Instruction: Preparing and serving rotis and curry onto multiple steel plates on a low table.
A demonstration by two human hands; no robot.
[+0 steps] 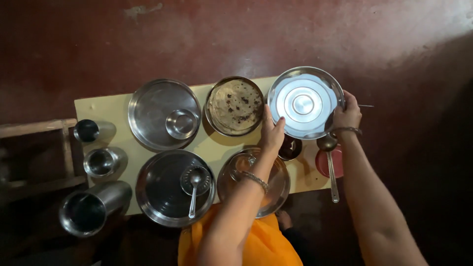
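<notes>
The left hand [272,132] grips the near-left rim of a round steel lid [303,102], fingers pressed together along the edge and thumb underneath; the right hand [347,114] clamps the lid's opposite rim, fingers curled over it; between them the lid is held level above the far right corner of a pale yellow board [106,111]. Just left of the left hand sits a steel dish of flatbreads [234,105]; beyond that a steel plate [150,106] bearing a small empty bowl [181,123]. Under the left wrist lies a glass-lidded pan [276,184]; left of that a second steel plate [162,189] with a small bowl and spoon [193,189]. Below the right wrist a ladle [331,167] rests across a red dish [340,162]. Well to the left stand three steel tumblers [101,161]; the dark red floor [236,34] surrounds everything.
</notes>
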